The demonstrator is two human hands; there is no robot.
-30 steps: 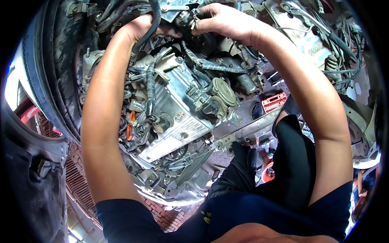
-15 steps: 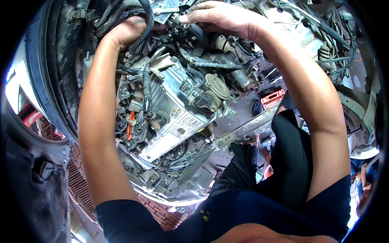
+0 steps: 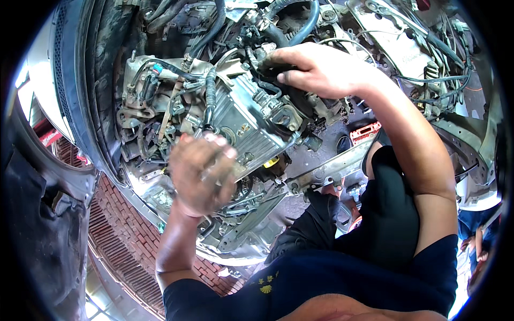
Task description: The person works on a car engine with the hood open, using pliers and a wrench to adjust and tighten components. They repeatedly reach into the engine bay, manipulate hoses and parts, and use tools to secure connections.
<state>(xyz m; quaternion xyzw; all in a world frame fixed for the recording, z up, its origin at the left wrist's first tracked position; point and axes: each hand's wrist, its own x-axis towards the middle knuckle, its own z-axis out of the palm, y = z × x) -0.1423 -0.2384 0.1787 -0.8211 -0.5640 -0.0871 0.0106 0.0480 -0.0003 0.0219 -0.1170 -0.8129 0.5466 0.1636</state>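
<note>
My left hand (image 3: 203, 174), smeared by motion, hovers over the near left edge of the ribbed metal engine cover (image 3: 251, 131). Whether its fingers hold anything does not show. My right hand (image 3: 318, 69) reaches across the far side of the engine bay, fingers curled and thumb beneath them. Its fingertips press in at a cluster of connectors and fittings; what lies between them is hidden. A corrugated wiring conduit (image 3: 210, 93) runs along the cover's left side. Behind my right hand a thick dark-blue hose (image 3: 309, 27) arches up.
A red toolbox tray (image 3: 365, 132) lies on the floor beyond the metal crossbar (image 3: 332, 166). Several tools (image 3: 241, 208) rest in front of the cover. A fender edge (image 3: 88, 107) bounds the left, with brick paving (image 3: 120, 230) below. Another person (image 3: 479, 241) is at the far right.
My left hand has left the far hoses and come back toward me, over the cover's near left edge. My right hand has shifted right and nearer. The view has moved slightly.
</note>
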